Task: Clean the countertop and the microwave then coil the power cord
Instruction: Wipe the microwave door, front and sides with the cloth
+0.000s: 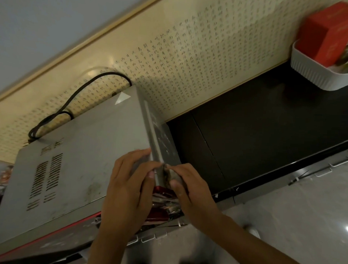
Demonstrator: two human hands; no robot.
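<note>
The dark bench (268,119) stretches beyond the fingers; the grey microwave (85,148) sits on it, its near corner gripped between both hands, left hand (127,191) and right hand (189,189) curled round it; the black power cord (75,96) loops far behind.

We count 1 microwave (74,148), 1 power cord (71,100) & 2 hands: left (127,191), right (189,189). Also 1 white basket (317,75) w/ 1 red box (328,32).

Microwave (80,148) on the countertop (268,125)

Cord (75,96) loops behind it, beyond both hands; basket (317,71) sits far right of the right hand (189,183).
</note>
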